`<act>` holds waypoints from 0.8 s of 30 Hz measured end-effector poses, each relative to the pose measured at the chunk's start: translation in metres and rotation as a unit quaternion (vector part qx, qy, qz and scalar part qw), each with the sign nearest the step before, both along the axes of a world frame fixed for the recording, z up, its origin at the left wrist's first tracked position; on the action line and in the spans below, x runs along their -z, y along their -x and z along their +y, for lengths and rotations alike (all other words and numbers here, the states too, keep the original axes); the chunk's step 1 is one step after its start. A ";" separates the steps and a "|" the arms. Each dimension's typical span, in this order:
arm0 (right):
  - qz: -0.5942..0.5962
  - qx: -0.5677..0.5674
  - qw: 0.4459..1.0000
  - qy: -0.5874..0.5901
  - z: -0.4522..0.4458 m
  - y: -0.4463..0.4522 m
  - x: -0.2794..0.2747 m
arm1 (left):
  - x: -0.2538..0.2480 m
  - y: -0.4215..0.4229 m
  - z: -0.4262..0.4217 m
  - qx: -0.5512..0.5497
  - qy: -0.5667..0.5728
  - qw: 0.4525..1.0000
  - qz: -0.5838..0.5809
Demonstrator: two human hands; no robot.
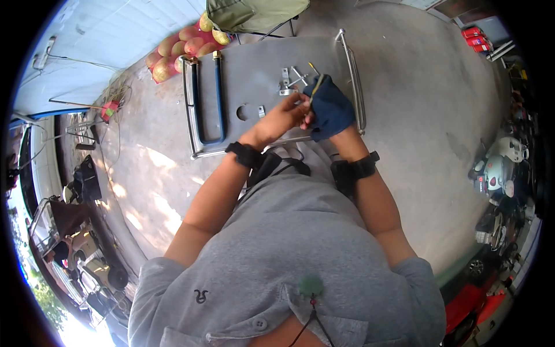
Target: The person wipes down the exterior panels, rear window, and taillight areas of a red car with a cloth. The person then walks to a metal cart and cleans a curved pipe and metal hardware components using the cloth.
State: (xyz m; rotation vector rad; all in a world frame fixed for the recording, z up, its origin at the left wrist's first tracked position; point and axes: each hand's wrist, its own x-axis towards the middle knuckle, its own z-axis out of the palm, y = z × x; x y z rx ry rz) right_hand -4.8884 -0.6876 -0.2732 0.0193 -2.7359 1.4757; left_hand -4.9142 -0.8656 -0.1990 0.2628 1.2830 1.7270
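My left hand [284,120] is closed, its fingertips pinching the lower end of a thin yellowish rod [317,85] whose exact kind I cannot make out. A dark blue cloth [332,107] is bunched in my right hand [347,141], covering most of its fingers; the rod lies against the cloth's left side. Just beyond the hands, small metal brackets [285,74] and bolts [298,78] lie on the grey tabletop [254,63]. A thin yellow-tipped piece [313,67] shows beside the cloth. Closer to my left hand is another small bracket [261,111].
A blue U-shaped hose [219,104] with brass ends lies at the table's left. Metal rails [354,81] edge the table. Beyond stand a green folding chair [257,14] and round fruit in red netting [182,47]. Scooters [497,173] are parked at right.
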 end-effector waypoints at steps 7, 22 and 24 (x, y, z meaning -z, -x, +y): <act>-0.229 -0.010 0.958 0.171 -0.004 -0.006 -0.004 | 0.002 -0.006 -0.008 0.116 0.012 0.992 0.055; -0.050 0.243 0.935 -0.253 0.093 -0.040 -0.024 | 0.124 -0.002 -0.053 -0.032 0.366 0.920 0.136; -0.016 0.223 0.951 -0.214 0.085 -0.051 -0.047 | 0.126 -0.004 -0.034 -0.008 0.375 0.920 0.116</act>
